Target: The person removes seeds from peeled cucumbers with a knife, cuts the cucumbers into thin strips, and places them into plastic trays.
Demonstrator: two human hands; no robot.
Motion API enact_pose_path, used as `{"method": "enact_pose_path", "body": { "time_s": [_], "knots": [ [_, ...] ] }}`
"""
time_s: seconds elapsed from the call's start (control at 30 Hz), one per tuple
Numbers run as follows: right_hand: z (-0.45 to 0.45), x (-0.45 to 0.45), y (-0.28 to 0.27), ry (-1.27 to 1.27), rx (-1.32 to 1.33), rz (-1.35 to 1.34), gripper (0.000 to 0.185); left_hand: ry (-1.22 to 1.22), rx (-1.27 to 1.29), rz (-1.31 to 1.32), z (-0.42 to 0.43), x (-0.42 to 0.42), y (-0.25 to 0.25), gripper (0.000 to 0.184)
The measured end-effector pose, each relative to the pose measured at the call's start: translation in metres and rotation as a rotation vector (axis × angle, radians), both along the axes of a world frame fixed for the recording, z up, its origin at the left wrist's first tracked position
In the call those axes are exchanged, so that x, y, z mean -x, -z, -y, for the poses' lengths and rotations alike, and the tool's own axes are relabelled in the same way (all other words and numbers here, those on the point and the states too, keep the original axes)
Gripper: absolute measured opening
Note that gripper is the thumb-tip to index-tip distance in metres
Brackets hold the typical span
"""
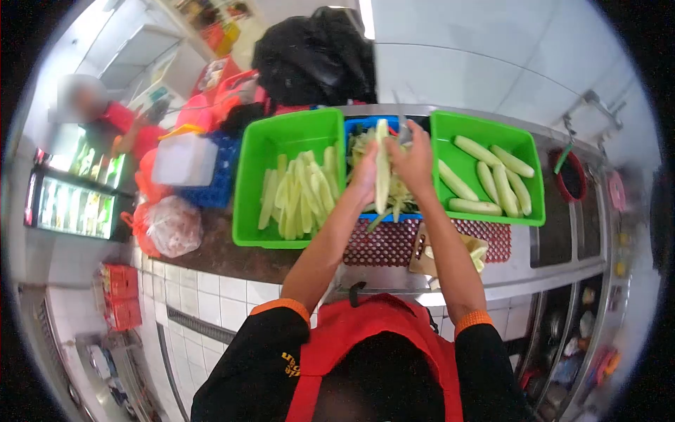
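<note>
My left hand [363,173] is closed on a long pale green cucumber piece [382,165], held upright over a blue bin [371,121]. In my right hand [415,158] is a knife [401,112], its thin grey blade pointing away from me and slightly blurred. The right fingers are close beside the cucumber; whether they touch it I cannot tell. Under both hands, cucumber scraps [399,200] fill much of the blue bin. To the left, a green bin [242,169] holds many cut cucumber strips [299,193]. Several whole peeled cucumbers [504,190] lie in the right green bin [531,211].
A red perforated mat [376,246] lies at the counter's front, with a brown box [422,260] of pale pieces partly behind my right forearm. Left are a white container [184,160] and a tied plastic bag [174,226]. Another person [133,133] stands far left.
</note>
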State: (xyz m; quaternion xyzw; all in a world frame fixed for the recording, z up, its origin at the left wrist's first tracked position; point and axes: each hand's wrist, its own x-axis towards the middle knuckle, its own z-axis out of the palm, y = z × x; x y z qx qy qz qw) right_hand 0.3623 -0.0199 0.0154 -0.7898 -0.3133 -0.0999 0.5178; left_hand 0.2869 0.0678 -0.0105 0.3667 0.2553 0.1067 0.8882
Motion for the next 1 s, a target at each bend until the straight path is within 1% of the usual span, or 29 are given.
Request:
{"method": "enact_pose_path", "body": {
  "time_s": [0.07,0.1,0.13,0.2,0.27,0.3,0.37,0.4,0.47,0.53,0.6,0.63,0.7,0.73,0.8,0.83,0.97,1.0],
  "knots": [
    [-0.003,-0.013,0.021,0.048,-0.009,0.107,0.051,0.009,-0.105,0.014,-0.002,0.001,0.005,0.049],
    [0.0,-0.016,0.025,0.057,0.014,0.06,0.049,0.041,-0.131,-0.002,-0.005,-0.002,0.009,0.048],
    [0.004,-0.017,0.028,0.065,0.037,0.016,0.047,-0.09,-0.159,-0.031,0.009,0.002,-0.02,0.048],
    [0.008,-0.027,0.044,0.111,0.023,0.033,0.05,-0.109,-0.196,-0.074,0.003,-0.003,-0.013,0.047],
    [0.014,-0.027,0.039,0.102,0.07,-0.09,0.051,-0.091,-0.181,-0.067,-0.005,-0.006,-0.002,0.047],
    [0.017,-0.028,0.04,0.073,0.06,-0.082,0.051,-0.064,-0.108,0.013,-0.006,-0.005,-0.003,0.048],
    [0.013,-0.036,0.037,0.026,-0.058,-0.417,0.056,-0.081,-0.15,0.009,-0.009,0.0,-0.008,0.051],
    [0.009,-0.034,0.02,0.038,-0.062,-0.401,0.056,-0.045,-0.164,0.032,-0.005,0.001,-0.015,0.052],
    [0.014,-0.015,-0.023,-0.093,-0.163,-0.73,0.072,0.044,-0.059,0.15,-0.014,0.0,0.0,0.053],
    [0.014,-0.017,-0.025,-0.178,-0.104,-0.489,0.087,0.017,-0.075,0.123,-0.007,0.005,-0.029,0.055],
    [0.007,-0.012,-0.02,-0.215,-0.045,-0.311,0.093,0.012,-0.076,0.125,-0.01,0.003,-0.027,0.059],
    [0.004,-0.004,-0.026,-0.192,-0.045,-0.315,0.093,0.034,-0.071,0.121,-0.006,0.003,-0.034,0.059],
    [0.002,0.006,-0.038,-0.111,0.045,-0.155,0.08,-0.092,-0.058,0.057,0.001,0.004,-0.047,0.064],
    [0.001,0.002,-0.034,-0.099,0.046,-0.159,0.08,-0.08,-0.056,0.055,-0.001,0.008,-0.043,0.064],
    [-0.007,-0.012,-0.018,0.045,-0.116,-0.141,0.074,0.082,-0.104,0.026,-0.006,0.015,-0.033,0.067],
    [-0.006,-0.018,-0.01,0.124,-0.061,-0.015,0.069,0.04,-0.11,0.001,-0.004,0.014,-0.033,0.069],
    [0.002,-0.028,0.001,0.194,-0.085,0.03,0.063,-0.005,-0.114,0.027,-0.004,0.017,-0.036,0.068],
    [0.004,-0.028,-0.004,0.132,-0.115,-0.13,0.054,-0.018,-0.141,0.046,-0.004,0.017,-0.039,0.067]
  ]
}}
